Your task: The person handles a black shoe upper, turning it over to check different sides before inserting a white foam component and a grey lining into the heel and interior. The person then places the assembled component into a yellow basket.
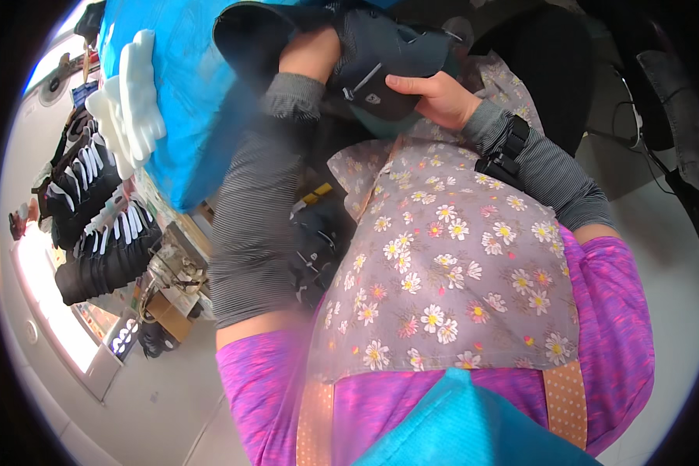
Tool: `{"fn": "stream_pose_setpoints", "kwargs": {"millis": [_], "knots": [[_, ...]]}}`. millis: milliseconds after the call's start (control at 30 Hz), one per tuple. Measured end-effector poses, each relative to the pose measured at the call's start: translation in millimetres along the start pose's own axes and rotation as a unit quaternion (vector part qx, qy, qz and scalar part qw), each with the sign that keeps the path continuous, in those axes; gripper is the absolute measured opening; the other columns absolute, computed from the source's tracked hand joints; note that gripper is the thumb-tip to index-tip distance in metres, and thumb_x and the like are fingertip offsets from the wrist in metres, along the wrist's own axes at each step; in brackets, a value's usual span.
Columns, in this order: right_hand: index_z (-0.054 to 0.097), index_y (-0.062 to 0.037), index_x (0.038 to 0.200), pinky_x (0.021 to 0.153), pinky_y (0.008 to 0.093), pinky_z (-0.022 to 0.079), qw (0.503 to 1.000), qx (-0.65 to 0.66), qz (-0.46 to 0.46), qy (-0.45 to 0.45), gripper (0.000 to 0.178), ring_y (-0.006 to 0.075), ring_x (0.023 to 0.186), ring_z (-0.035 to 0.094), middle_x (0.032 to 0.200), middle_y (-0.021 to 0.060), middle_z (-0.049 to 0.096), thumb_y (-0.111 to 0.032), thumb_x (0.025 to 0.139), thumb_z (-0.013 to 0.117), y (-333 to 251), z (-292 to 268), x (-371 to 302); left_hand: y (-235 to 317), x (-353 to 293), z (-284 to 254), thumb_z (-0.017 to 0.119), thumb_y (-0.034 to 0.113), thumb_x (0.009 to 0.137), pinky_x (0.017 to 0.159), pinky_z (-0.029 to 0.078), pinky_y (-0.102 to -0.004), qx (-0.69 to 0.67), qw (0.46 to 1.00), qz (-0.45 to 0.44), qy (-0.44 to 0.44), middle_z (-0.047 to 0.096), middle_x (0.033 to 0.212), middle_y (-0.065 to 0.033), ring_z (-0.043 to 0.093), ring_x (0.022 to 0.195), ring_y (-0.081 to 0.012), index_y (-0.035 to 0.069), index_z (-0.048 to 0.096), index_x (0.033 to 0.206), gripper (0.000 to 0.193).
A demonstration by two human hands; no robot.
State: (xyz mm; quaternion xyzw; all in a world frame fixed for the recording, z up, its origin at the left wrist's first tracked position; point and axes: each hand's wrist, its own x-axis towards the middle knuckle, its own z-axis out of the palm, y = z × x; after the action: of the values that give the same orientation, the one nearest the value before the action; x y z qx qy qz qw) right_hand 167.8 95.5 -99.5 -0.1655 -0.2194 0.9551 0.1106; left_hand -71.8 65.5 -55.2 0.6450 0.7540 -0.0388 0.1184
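Your right hand (443,97) has the dark fabric piece (396,58) pinched; can't tell your left hand's (312,54) grip. Probably light, soft stuff, so hold the edges.

The fabric (400,50) is near-black, the apron (443,272) floral grey, the sleeves (252,202) striped.

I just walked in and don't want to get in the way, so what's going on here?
A person in a flowered apron is handling a dark fabric item, something like a bag, in front of them. The right hand grips it with the thumb on top; the left hand is at it too, its fingers hidden by the fabric. To the left is a bright blue covering, with white shaped pieces at its edge.
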Motion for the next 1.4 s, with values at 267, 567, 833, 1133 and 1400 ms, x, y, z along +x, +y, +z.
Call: {"fn": "stream_pose_setpoints", "kwargs": {"millis": [267,567,833,1133,1400], "knots": [[0.064,-0.0023,0.125,0.097,0.0317,0.050,0.995,-0.086,-0.042,0.010,0.033,0.0173,0.108,0.065,0.120,0.0074,0.068,-0.015,0.095,0.066,-0.3,8.3,-5.4,0.7,8.0,24.1,0.059,0.018,0.085,0.078,0.056,-0.0459,-0.023,0.995,-0.093,-0.030,0.071,0.097,-0.0183,0.069,0.089,-0.0392,0.004,0.071,0.096,0.021],[0.060,-0.0017,0.128,0.101,0.0365,0.050,0.999,0.001,-0.036,0.013,0.035,0.0205,0.112,0.064,0.124,0.0087,0.066,-0.011,0.094,0.065,-7.1,14.4,-6.6,11.9,-10.5,-14.7,0.058,0.013,0.085,0.073,0.057,-0.0444,0.044,0.996,-0.018,0.073,0.070,0.090,-0.0215,0.070,0.085,-0.0379,0.001,0.070,0.091,0.018],[0.062,-0.0013,0.125,0.099,0.0350,0.051,0.998,-0.006,-0.058,0.017,0.033,0.0205,0.108,0.066,0.119,0.0096,0.068,-0.010,0.094,0.065,-14.3,11.1,-1.9,5.3,6.1,0.7,0.058,0.010,0.086,0.074,0.057,-0.0447,-0.052,0.998,-0.021,-0.012,0.068,0.093,-0.0265,0.069,0.087,-0.0397,-0.001,0.071,0.093,0.018],[0.062,-0.0017,0.124,0.098,0.0343,0.051,0.992,-0.093,-0.076,0.026,0.030,0.0197,0.108,0.065,0.119,0.0096,0.068,-0.012,0.095,0.063,-9.8,9.2,-7.5,9.2,11.9,22.4,0.059,0.011,0.086,0.074,0.057,-0.0447,-0.092,0.990,-0.096,-0.049,0.068,0.094,-0.0267,0.069,0.087,-0.0399,0.000,0.071,0.093,0.018],[0.056,-0.0028,0.134,0.108,0.0421,0.044,1.000,0.024,-0.008,-0.016,0.040,0.0236,0.119,0.060,0.129,0.0103,0.063,-0.012,0.096,0.063,-7.3,-6.8,-6.3,35.7,-11.6,-21.1,0.062,0.018,0.081,0.066,0.057,-0.0438,0.030,0.994,-0.056,0.092,0.071,0.085,-0.0163,0.070,0.078,-0.0348,0.005,0.071,0.079,0.017]]}}
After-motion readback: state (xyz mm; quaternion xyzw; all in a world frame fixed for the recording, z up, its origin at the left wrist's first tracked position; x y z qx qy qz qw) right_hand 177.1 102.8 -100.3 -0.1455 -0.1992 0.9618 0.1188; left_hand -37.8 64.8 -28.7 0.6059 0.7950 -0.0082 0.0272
